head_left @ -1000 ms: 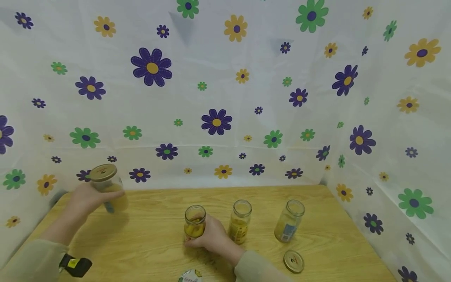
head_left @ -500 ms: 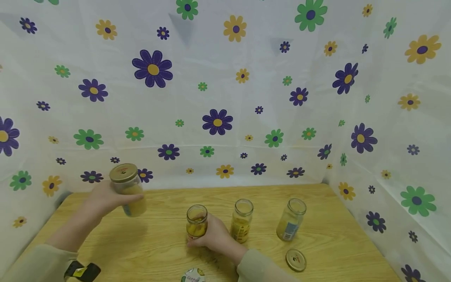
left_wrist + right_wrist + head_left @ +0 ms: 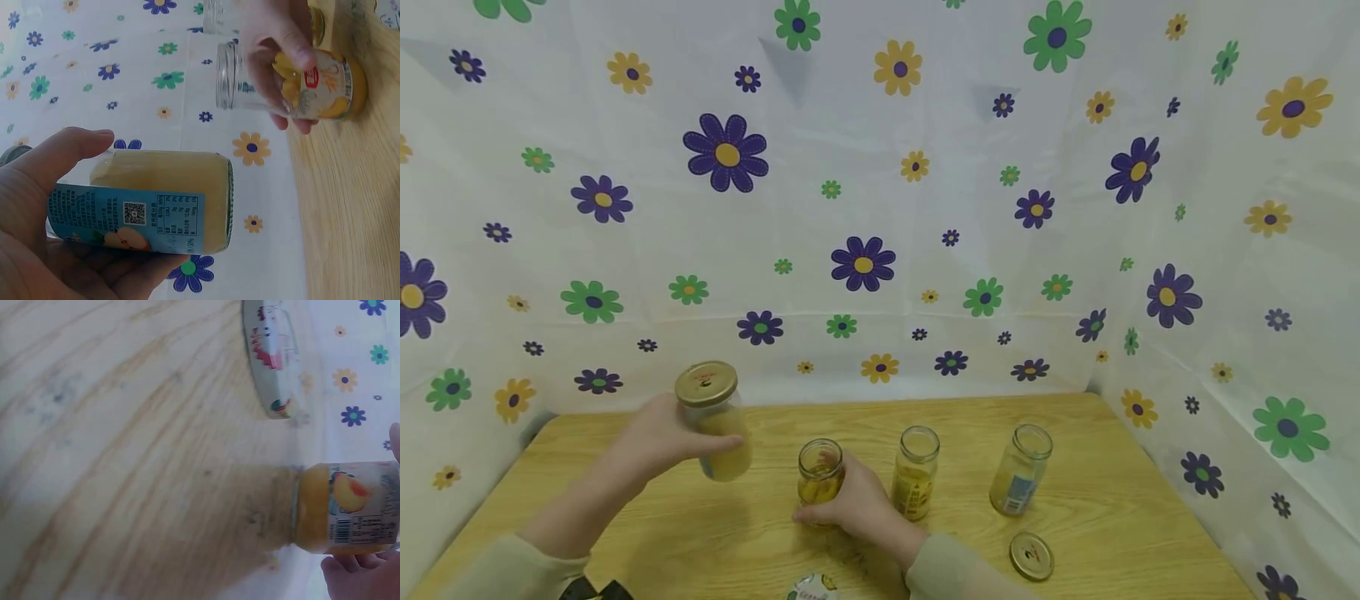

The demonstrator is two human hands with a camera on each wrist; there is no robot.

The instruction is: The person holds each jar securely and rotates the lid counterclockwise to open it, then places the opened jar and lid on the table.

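Note:
My left hand grips a glass jar with a gold lid and holds it above the left part of the table. Pale, cloudy contents fill much of it, and the left wrist view shows its blue label with an apple picture. To its right, my right hand holds a smaller lidless jar of yellow fruit pieces, fingers and thumb wrapped around its side. This jar stands upright on the table. A peach picture shows on its label in the right wrist view.
Right of my right hand stand two lidless jars, a middle jar and a right jar with a blue label. A gold lid lies before them. A white printed lid sits at the table's near side. Flowered sheeting surrounds the table.
My left hand has carried the gold-lidded jar to the right and a little lower, closer to the fruit jar. The right hand keeps its grip on the fruit jar in about the same place.

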